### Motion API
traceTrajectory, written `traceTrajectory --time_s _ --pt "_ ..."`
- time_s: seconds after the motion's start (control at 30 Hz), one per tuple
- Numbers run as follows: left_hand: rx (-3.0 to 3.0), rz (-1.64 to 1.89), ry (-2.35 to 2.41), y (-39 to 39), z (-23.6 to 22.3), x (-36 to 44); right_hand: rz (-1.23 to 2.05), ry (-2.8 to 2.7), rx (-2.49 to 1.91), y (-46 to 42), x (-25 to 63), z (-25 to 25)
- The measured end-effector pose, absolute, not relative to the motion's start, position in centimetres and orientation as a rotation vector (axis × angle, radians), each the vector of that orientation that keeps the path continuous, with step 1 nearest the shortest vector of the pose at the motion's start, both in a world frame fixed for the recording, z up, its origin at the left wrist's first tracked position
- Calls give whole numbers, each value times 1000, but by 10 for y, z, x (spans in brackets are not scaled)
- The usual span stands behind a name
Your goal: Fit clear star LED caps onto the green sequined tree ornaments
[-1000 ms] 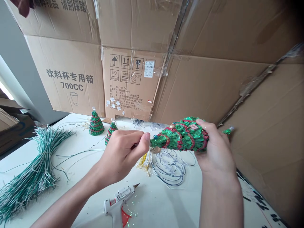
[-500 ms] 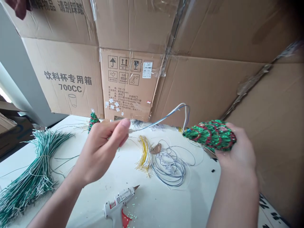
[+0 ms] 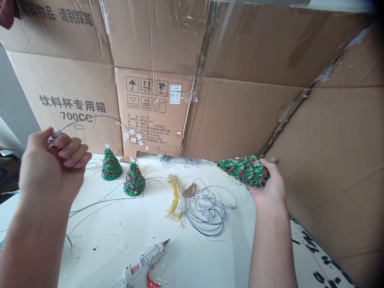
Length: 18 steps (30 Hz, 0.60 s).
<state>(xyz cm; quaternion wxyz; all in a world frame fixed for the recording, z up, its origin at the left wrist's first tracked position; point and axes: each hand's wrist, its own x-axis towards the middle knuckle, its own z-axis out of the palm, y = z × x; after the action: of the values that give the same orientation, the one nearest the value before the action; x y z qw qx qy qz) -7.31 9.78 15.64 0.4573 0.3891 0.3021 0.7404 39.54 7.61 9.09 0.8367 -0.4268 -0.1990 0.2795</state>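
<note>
Left hand (image 3: 49, 166): wire (image 3: 87, 118); right hand (image 3: 268, 196): tree (image 3: 244, 171); two trees (image 3: 110, 165) on table (image 3: 102, 232).

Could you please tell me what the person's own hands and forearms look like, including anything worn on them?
The left hand and right hand are bare, with no gloves, rings or bracelets in view. The left forearm and right forearm show no sleeve or watch within the frame. The nails look unpainted.

Sequinned cone tree (image 3: 244, 171): green, banded with red spirals (glittering throughout). Standing tree (image 3: 111, 166) and second tree (image 3: 133, 181): coloured alike. Thin wire (image 3: 90, 117): pale silver. Wire bundle (image 3: 176, 199): yellow and white. Glue gun (image 3: 141, 260): white, marked with red. Carton (image 3: 156, 40): kraft brown, printed in black.
</note>
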Motion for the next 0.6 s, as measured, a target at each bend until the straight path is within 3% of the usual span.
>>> traceTrajectory --time_s 0.33,0.6 --pt "1224 1522 739 85 154 -25 980 -542 -705 76 333 109" --pt "1364 1375 678 79 152 -13 1086 -547 -665 65 312 123"
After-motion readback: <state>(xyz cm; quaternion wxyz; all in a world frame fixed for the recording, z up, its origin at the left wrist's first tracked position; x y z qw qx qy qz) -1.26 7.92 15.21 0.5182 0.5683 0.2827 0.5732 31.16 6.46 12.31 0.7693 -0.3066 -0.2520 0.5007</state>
